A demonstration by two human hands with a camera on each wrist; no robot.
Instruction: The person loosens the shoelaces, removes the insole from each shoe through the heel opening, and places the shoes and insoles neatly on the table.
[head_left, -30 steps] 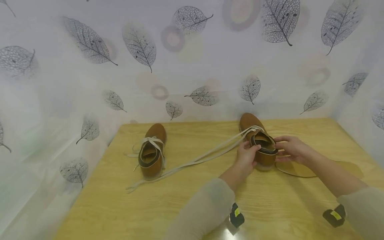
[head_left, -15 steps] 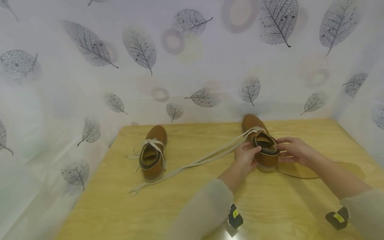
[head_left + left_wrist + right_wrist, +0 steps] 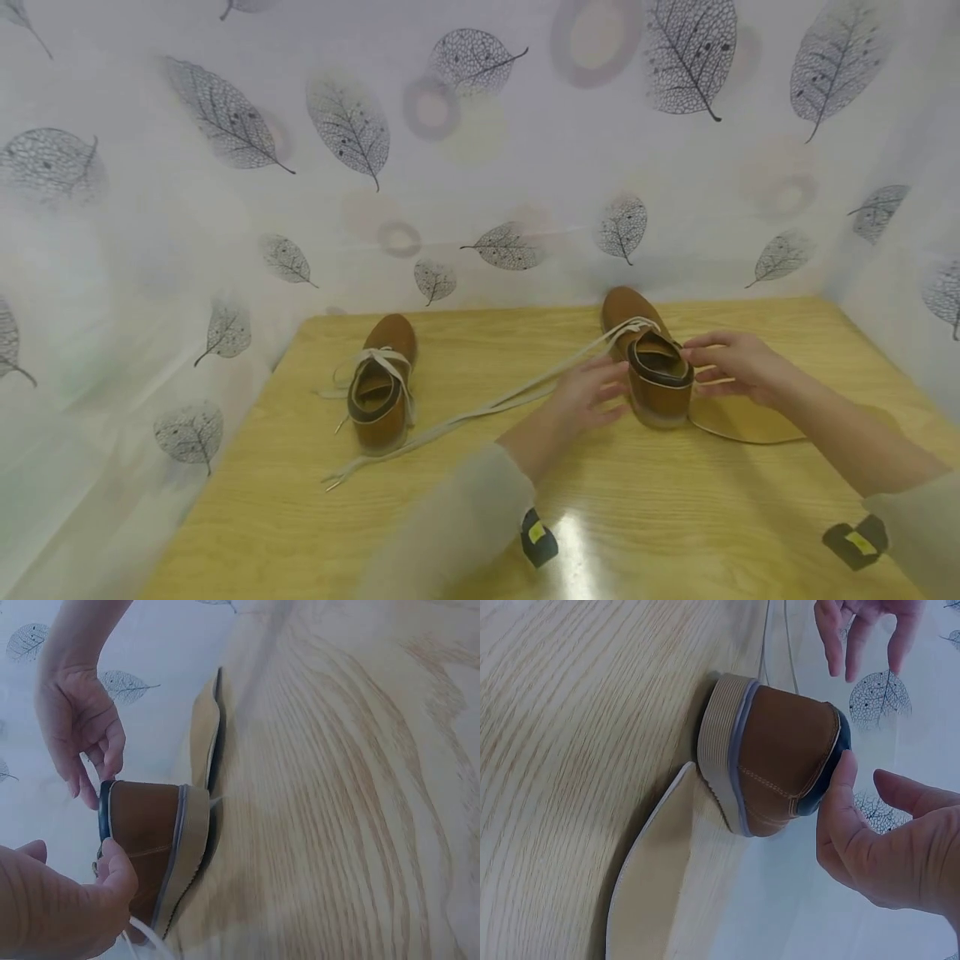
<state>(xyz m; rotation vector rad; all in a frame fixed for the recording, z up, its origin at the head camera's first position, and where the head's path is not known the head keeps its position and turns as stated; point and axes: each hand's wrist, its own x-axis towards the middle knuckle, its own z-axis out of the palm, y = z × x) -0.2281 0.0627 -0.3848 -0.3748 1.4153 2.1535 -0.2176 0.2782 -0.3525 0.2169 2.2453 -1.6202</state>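
Observation:
A brown lace-up shoe (image 3: 658, 400) with a dark collar stands on the table, toe toward the back wall, its long pale laces (image 3: 517, 397) stretched out to the left. My left hand (image 3: 576, 402) is beside the shoe's left side, fingers loosely spread and holding nothing. On the other side, my right hand (image 3: 738, 367) has its fingertips right at the collar (image 3: 831, 776), with the thumb apart from them. A flat tan insole (image 3: 750, 421) lies under my right forearm; the right wrist view shows the insole (image 3: 656, 862) close to the shoe's sole.
A second brown shoe (image 3: 384, 421), its laces tied in a bow, stands further left. The loose lace ends (image 3: 341, 479) reach to the table in front of it. A leaf-patterned sheet (image 3: 480, 167) hangs behind the wooden table (image 3: 300, 533).
My left hand held the shoe's collar earlier and has let go, drawing back to the left. The right hand stays at the collar, and the shoe sits nearly where it was.

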